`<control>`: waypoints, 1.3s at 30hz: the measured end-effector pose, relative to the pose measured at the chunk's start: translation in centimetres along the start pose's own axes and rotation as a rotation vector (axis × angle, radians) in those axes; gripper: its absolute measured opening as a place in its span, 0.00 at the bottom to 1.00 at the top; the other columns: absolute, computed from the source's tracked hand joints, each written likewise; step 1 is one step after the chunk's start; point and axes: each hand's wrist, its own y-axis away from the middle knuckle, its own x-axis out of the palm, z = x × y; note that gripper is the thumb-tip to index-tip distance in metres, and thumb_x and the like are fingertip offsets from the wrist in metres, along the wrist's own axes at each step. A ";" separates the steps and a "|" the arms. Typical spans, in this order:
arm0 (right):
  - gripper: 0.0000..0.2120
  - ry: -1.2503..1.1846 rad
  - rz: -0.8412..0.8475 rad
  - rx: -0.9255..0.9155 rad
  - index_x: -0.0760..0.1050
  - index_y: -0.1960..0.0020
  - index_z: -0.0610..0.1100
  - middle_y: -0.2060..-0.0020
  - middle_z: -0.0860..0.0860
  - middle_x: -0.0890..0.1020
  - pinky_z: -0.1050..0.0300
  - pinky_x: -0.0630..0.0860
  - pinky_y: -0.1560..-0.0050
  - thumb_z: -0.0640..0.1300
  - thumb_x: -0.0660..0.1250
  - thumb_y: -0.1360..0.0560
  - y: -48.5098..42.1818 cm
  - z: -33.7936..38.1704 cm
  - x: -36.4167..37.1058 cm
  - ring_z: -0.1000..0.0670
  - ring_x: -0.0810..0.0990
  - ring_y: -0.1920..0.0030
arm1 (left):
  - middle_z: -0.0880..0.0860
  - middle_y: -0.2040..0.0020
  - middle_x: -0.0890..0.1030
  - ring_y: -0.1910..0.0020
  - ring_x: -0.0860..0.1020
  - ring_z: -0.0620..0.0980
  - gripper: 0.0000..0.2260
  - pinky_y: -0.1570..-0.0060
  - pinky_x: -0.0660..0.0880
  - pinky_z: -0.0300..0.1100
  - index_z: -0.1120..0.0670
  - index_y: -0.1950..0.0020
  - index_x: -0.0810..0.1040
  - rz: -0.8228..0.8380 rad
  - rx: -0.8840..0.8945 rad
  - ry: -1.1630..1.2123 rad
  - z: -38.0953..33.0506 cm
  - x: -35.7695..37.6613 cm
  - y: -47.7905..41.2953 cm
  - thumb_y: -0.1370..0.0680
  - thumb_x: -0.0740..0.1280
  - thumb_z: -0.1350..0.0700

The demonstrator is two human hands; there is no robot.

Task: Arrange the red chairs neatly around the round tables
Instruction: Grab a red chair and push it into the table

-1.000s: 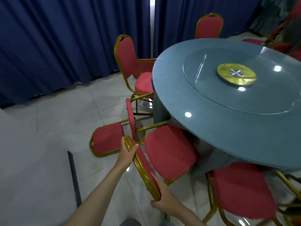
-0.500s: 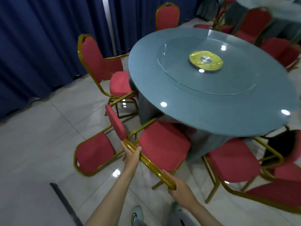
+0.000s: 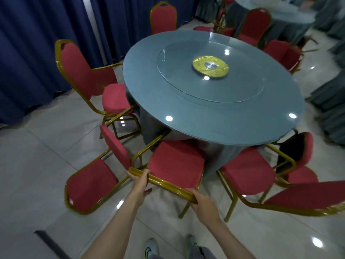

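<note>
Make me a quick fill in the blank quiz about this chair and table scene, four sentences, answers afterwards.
1. The left hand and right hand hold the held chair by the top of its ____.
2. The tipped chair lies on the floor to the held chair's ____.
3. The table has a ____ top.
4. The curtains are dark ____.
Missing words: back, left, round, blue.

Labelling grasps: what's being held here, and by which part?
The red chair at the round table's near edge, by its backrest's gold top rail: left hand grips the rail's left end, right hand its right end.
</note>
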 end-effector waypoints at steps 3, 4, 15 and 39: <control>0.23 0.047 0.040 -0.009 0.70 0.29 0.64 0.41 0.61 0.81 0.57 0.77 0.44 0.47 0.68 0.20 -0.3 -0.4 -0.8 0.55 0.80 0.41 | 0.55 0.30 0.76 0.29 0.73 0.56 0.52 0.34 0.74 0.61 0.39 0.23 0.25 0.035 -0.024 -0.027 0.1 0.0 0.4 0.21 0.71 0.46; 0.23 0.059 0.054 -0.016 0.69 0.29 0.65 0.41 0.61 0.81 0.55 0.77 0.43 0.48 0.68 0.20 -0.3 -0.5 -0.9 0.55 0.80 0.41 | 0.53 0.34 0.78 0.29 0.73 0.56 0.51 0.33 0.73 0.62 0.39 0.23 0.25 0.042 -0.032 -0.038 0.1 0.0 0.3 0.21 0.70 0.45; 0.19 0.124 -0.005 -0.069 0.68 0.31 0.64 0.43 0.61 0.80 0.56 0.77 0.45 0.52 0.66 0.20 0.0 -3.2 -2.7 0.56 0.80 0.44 | 0.54 0.48 0.81 0.46 0.82 0.54 0.43 0.41 0.79 0.61 0.50 0.18 0.39 -0.089 -0.030 -0.216 0.3 2.3 1.2 0.20 0.68 0.46; 0.20 0.180 -0.148 -0.040 0.68 0.31 0.55 0.41 0.59 0.74 0.55 0.70 0.37 0.40 0.64 0.20 -0.3 -5.3 -2.8 0.53 0.74 0.39 | 0.46 0.39 0.75 0.29 0.64 0.54 0.25 0.34 0.72 0.51 0.47 0.36 0.77 0.022 0.751 -1.322 2.3 3.1 1.4 0.26 0.65 0.71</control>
